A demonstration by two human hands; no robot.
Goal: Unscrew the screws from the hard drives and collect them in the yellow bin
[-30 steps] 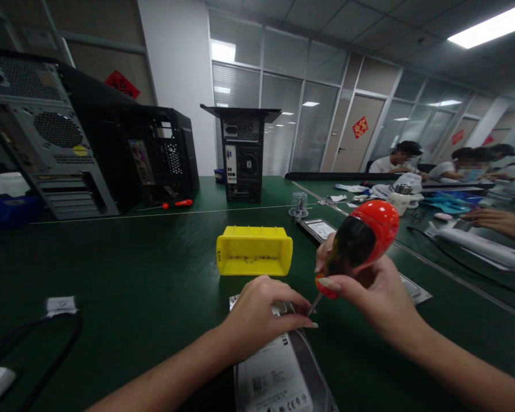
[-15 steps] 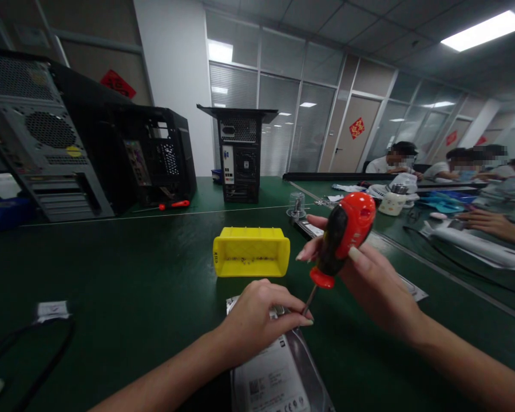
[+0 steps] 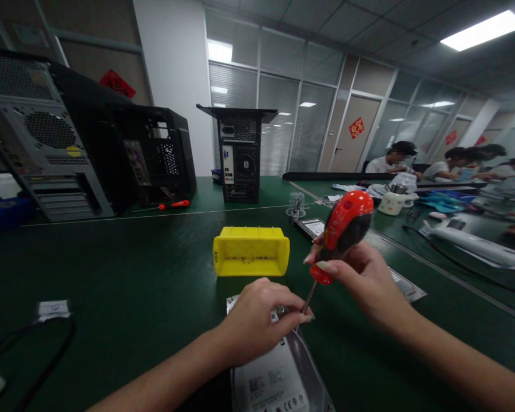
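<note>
Apparently the left hand (image 3: 257, 321) pins the hard drive (image 3: 278, 379), label unreadable; the right hand (image 3: 366, 281) clasps the screwdriver (image 3: 344, 224).

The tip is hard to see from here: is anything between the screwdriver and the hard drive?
Only the left hand: its fingertips rest on the hard drive where the screwdriver shaft comes down, hiding the tip. Nothing else visible.

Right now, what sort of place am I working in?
Probably a computer repair or assembly workshop: opened desktop tower cases stand on the green bench, a hard drive lies under your left hand, and your right hand holds a screwdriver.
</note>
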